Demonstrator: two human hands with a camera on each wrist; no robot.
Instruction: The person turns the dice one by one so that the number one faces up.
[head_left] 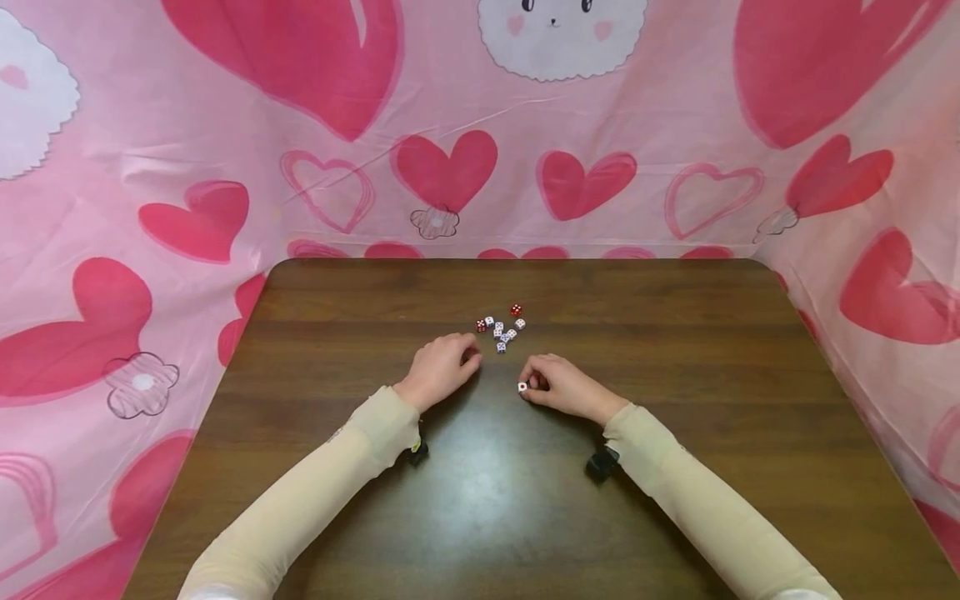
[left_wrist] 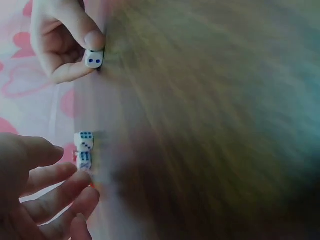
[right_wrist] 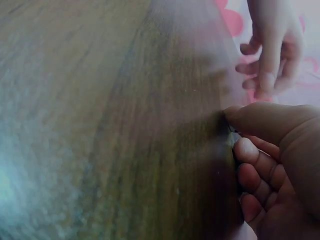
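A white die (head_left: 522, 387) is pinched between the thumb and a finger of my right hand (head_left: 566, 388), low at the tabletop. The left wrist view shows blue pips on this die (left_wrist: 94, 59). My left hand (head_left: 441, 369) is beside a loose group of dice, its fingers relaxed and holding nothing. Several white dice (head_left: 501, 347) lie close together beyond the hands. Two red dice are among them: one red die (head_left: 481, 326) at the group's left, another red die (head_left: 516, 310) at its far side. In the right wrist view the thumb and fingers mostly hide the held die.
The dice lie on a brown wooden table (head_left: 712, 350). A pink cloth with hearts (head_left: 600, 108) hangs behind the table and along both sides. Dark wrist cameras sit under both sleeves, one black camera (head_left: 602, 465) at the right.
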